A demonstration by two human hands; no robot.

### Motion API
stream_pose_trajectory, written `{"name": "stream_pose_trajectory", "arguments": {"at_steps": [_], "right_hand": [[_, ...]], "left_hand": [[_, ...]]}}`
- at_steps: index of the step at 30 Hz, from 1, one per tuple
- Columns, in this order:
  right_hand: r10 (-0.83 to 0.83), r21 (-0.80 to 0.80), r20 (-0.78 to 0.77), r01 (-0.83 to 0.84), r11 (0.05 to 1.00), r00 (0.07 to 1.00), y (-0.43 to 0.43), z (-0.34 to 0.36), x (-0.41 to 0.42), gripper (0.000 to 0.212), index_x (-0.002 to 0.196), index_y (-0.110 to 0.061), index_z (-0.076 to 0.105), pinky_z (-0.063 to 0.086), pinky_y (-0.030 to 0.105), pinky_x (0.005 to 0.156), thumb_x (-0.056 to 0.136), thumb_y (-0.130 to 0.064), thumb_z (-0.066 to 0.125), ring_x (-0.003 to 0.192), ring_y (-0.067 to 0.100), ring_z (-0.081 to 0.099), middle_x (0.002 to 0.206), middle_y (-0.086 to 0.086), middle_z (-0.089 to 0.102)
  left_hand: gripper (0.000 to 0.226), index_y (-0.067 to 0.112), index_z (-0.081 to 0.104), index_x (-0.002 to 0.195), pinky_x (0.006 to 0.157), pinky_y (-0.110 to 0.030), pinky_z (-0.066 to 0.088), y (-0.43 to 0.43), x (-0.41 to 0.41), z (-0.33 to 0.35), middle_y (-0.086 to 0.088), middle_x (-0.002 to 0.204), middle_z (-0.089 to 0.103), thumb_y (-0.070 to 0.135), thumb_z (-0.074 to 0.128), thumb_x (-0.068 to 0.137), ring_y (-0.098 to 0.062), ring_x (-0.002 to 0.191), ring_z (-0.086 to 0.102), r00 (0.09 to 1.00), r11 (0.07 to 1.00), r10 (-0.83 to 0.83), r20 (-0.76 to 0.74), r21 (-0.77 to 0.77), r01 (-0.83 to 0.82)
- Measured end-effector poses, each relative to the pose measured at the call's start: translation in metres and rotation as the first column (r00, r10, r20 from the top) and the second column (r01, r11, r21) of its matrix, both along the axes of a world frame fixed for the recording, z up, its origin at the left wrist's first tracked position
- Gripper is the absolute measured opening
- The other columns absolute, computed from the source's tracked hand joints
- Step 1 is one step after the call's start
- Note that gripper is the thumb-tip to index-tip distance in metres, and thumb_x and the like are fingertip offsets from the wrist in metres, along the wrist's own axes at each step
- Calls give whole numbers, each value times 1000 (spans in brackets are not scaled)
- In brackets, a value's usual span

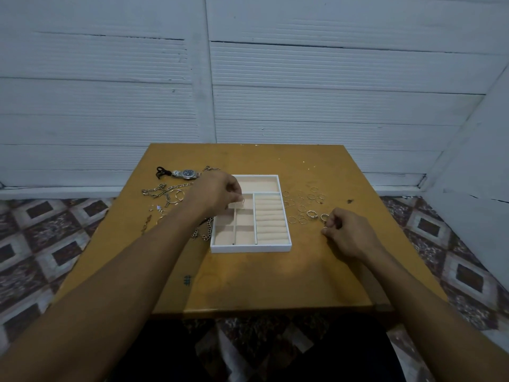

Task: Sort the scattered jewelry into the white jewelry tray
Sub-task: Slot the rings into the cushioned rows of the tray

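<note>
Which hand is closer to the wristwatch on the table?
Left. The left hand is just right of the wristwatch, over the white tray's left side; the right hand sits across the tray, by the scattered rings.

Pinches small ring (242, 200) in left hand (217, 193) over white tray (250, 248); grips loose ring (325, 231) in right hand (345, 232), toward table's (248, 285) right edge.

Square ochre wooden table (248, 279), white rectangular compartmented jewelry tray (250, 248) at centre, tangled silver chains (162, 190) and dark-dialled silver wristwatch (187, 173) left of tray, thin metal rings (301, 208) scattered right of tray.
</note>
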State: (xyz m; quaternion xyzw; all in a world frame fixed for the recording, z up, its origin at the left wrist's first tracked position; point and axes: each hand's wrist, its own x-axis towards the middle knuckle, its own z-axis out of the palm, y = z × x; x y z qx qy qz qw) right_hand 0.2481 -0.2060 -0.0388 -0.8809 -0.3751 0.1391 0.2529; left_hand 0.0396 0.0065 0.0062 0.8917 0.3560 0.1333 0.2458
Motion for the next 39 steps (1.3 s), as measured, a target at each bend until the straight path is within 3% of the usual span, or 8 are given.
{"name": "stream_pose_trajectory", "arguments": {"at_steps": [4, 9, 14, 23, 27, 32, 35, 39], "right_hand": [[10, 59, -84, -6, 998, 996, 2, 13, 1, 4, 87, -16, 64, 39, 20, 57, 87, -13, 67, 70, 7, 57, 78, -3, 65], [57, 178, -189, -23, 984, 980, 6, 23, -4, 6, 84, -10, 70, 52, 23, 59, 87, -7, 66, 61, 13, 64, 71, 7, 71], [100, 258, -325, -13, 966, 940, 9, 27, -12, 8, 86, -1, 69, 53, 18, 54, 87, 3, 63, 58, 16, 61, 72, 15, 67], [115, 239, -331, -35, 970, 936, 6, 26, -11, 10, 87, -4, 70, 56, 21, 61, 89, 1, 61, 62, 17, 65, 78, 17, 71], [113, 219, -324, -41, 975, 939, 6, 25, -12, 11, 88, -6, 70, 55, 25, 64, 89, -1, 61, 62, 17, 64, 76, 15, 71], [104, 208, -338, -34, 977, 935, 7, 24, -16, 12, 92, -5, 70, 52, 18, 60, 90, -1, 59, 62, 16, 63, 79, 16, 71], [100, 199, -330, -35, 979, 939, 7, 24, -16, 11, 92, -5, 70, 52, 18, 61, 90, -2, 60, 61, 14, 63, 78, 15, 71], [94, 209, -358, -19, 978, 929, 10, 23, -17, 12, 92, -2, 70, 52, 19, 61, 90, 1, 58, 60, 14, 61, 76, 14, 70]], "left_hand": [[7, 20, 70, 84, 72, -30, 51, 3, 11, -7, 3, 81, 68, 27, 72, 86, -15, 72, 61, 1000, 1000, -8, -14, 20, 9], [5, 25, 70, 83, 70, -27, 45, 4, 28, -16, 4, 87, 69, 28, 70, 86, -15, 84, 60, 1000, 999, -12, 0, 49, 12], [5, 26, 72, 83, 75, -32, 52, 7, 45, -26, 6, 85, 71, 32, 71, 84, -15, 82, 63, 1000, 999, 20, 7, 45, -20], [8, 22, 73, 89, 67, -27, 49, 8, 57, -34, 6, 84, 71, 28, 69, 87, -12, 78, 65, 999, 996, -4, -37, 83, 7], [11, 26, 74, 95, 72, -30, 51, 8, 57, -36, 5, 99, 71, 30, 67, 88, -15, 89, 63, 997, 984, -34, -67, 172, 45], [26, 30, 71, 113, 78, -34, 52, 4, 49, -38, 6, 113, 67, 20, 61, 91, -19, 109, 58, 985, 923, -100, -141, 356, 145], [42, 31, 67, 120, 74, -32, 51, 4, 42, -40, 8, 119, 62, 13, 68, 83, -17, 113, 53, 969, 883, -133, -208, 420, 212], [42, 34, 63, 126, 65, -27, 42, 3, 39, -41, 9, 117, 60, 17, 65, 87, -15, 111, 50, 959, 863, -134, -249, 447, 236]]}}
